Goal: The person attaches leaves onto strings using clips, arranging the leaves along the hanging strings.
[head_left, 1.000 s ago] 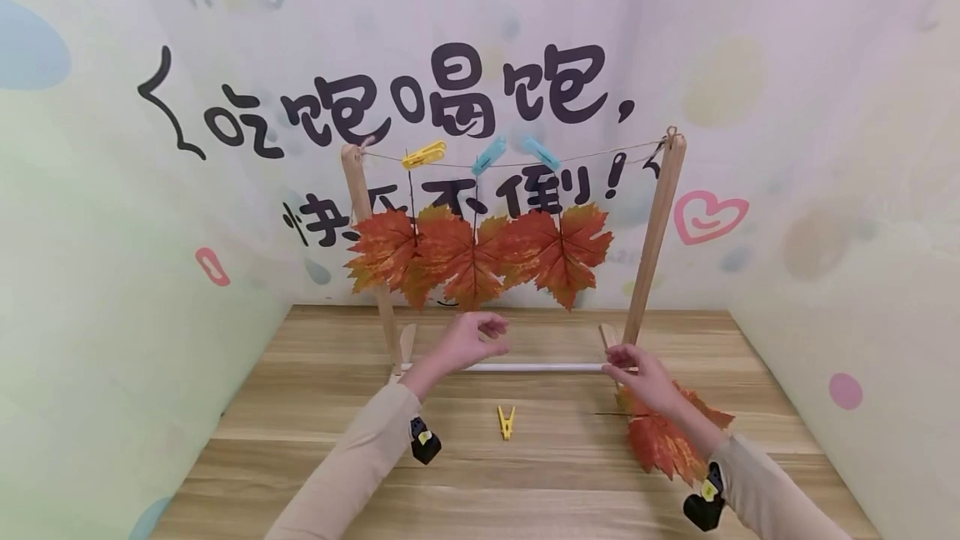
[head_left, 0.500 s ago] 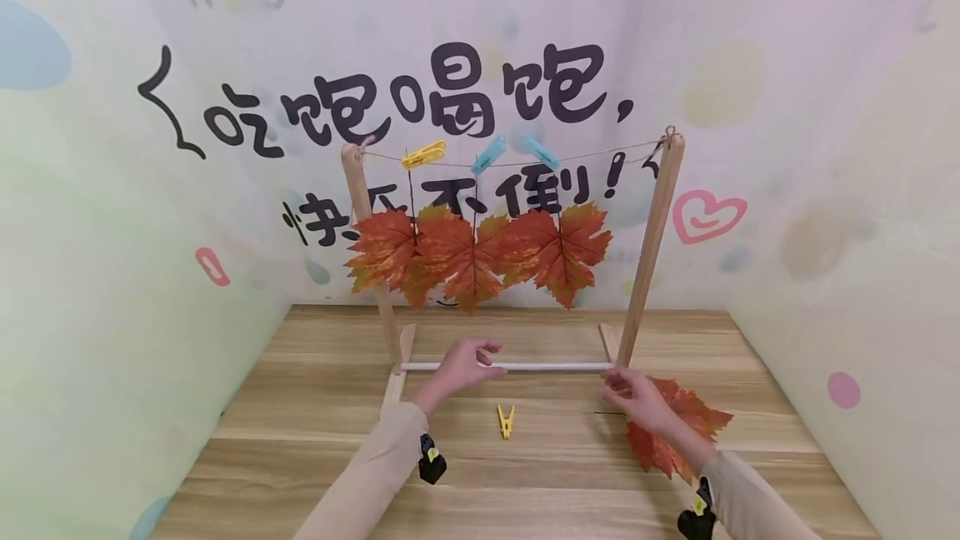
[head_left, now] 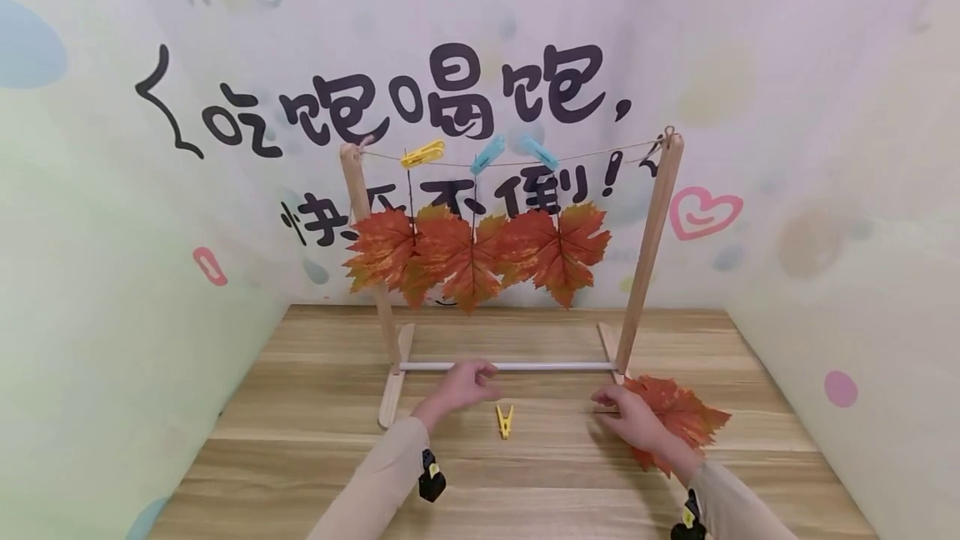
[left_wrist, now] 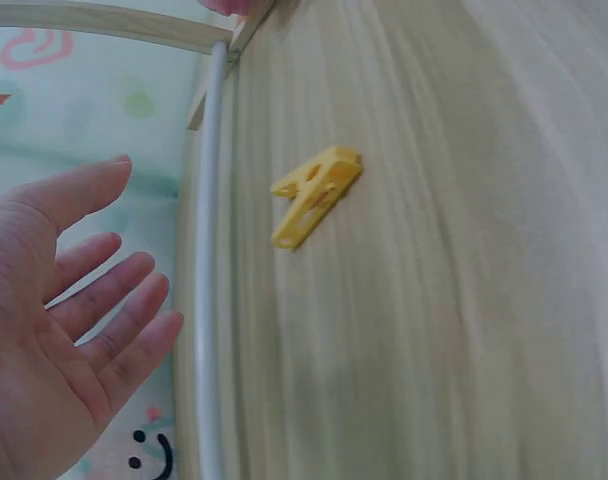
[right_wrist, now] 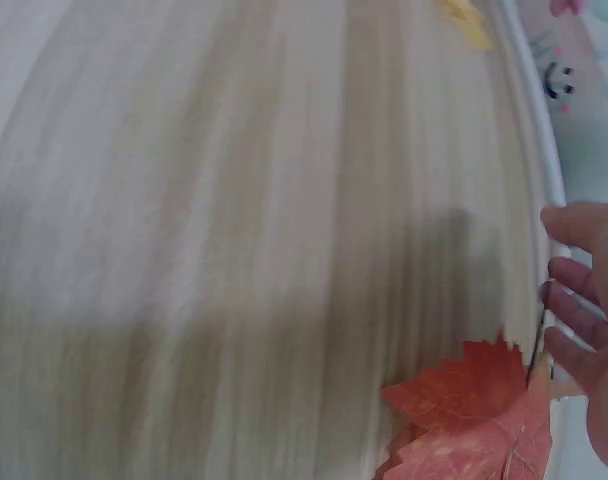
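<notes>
My left hand (head_left: pixel 457 388) is over the table behind and left of a loose yellow clothespin (head_left: pixel 505 422). Its fingers are relaxed and hold nothing, as the left wrist view shows, where the clothespin (left_wrist: pixel 319 195) lies apart from the hand (left_wrist: pixel 74 310). My right hand (head_left: pixel 633 419) hovers above an orange-red artificial leaf (head_left: pixel 690 411) that lies on the table at the right. In the right wrist view the loosely bent fingers of this hand (right_wrist: pixel 589 300) are close to the thin dark stem, with the leaf (right_wrist: pixel 479 415) below.
A wooden stand has two posts (head_left: pixel 651 257), a white crossbar (head_left: pixel 555 367) and a string (head_left: pixel 600 155) between the tops. Three similar leaves (head_left: pixel 562 252) hang from it by a yellow clothespin (head_left: pixel 423 154) and two blue clothespins (head_left: pixel 488 155). A printed curtain (head_left: pixel 225 40) stands behind.
Both hands have come down and nearer to the table's front. The left has moved toward the loose clothespin, the right from the stand's right post down to the leaf's stem.
</notes>
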`<state>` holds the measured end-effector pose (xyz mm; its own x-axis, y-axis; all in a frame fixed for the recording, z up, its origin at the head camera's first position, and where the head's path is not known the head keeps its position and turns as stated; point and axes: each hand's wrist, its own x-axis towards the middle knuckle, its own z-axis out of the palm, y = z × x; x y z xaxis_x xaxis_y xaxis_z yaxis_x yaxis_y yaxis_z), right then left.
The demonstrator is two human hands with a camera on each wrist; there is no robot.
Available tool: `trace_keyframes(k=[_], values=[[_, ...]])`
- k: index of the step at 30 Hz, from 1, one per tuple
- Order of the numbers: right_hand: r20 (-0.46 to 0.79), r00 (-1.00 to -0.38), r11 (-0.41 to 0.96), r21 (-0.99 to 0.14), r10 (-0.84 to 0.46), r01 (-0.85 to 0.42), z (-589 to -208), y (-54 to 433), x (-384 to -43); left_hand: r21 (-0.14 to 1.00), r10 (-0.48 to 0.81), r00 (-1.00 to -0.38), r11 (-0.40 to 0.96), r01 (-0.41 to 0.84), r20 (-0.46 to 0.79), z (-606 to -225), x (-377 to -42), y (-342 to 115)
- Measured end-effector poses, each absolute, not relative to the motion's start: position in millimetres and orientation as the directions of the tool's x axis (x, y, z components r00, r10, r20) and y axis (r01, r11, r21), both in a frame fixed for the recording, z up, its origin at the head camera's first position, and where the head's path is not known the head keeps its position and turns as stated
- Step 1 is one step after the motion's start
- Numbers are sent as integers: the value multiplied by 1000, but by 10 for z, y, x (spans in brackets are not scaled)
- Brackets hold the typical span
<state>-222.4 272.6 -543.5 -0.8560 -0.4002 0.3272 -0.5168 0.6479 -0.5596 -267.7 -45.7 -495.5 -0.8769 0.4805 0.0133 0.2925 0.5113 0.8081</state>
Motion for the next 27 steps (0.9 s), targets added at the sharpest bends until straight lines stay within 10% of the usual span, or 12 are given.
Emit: trace_keyframes(k=[27], values=[[299,-852,723,-451,-431,-524,-5440,2708,-2186,850,440,-898,474,230,-2,-5269,-2522,-509]])
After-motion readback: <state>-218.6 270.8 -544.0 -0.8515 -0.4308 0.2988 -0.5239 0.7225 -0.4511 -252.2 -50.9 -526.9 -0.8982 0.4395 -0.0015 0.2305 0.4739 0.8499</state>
